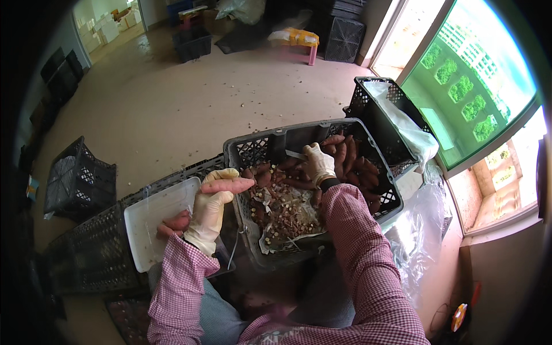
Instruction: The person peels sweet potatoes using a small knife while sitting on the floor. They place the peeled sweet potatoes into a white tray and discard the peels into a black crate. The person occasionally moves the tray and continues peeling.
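In my gloved left hand (207, 220) is a reddish sweet potato (230, 185), held lengthwise with its tip toward the crate. My gloved right hand (319, 164) grips a knife (296, 154) over the black plastic crate (282, 129); its blade points left and its handle is hidden in the fist. Whole sweet potatoes (366, 174) fill the crate's right and far parts. Small cut ends and scraps (284, 213) lie on torn paper in its near left part. Beneath my left forearm, a white plastic tray (140, 220) holds a few sweet potatoes (177, 221).
Another black crate with a white liner (390, 103) stands beyond on the right, next to a green-tinted glass door (465, 95). Clear plastic sheeting (418, 233) lies at right. A black crate (79, 185) sits left on the floor. A small stool (299, 39) stands farther back.
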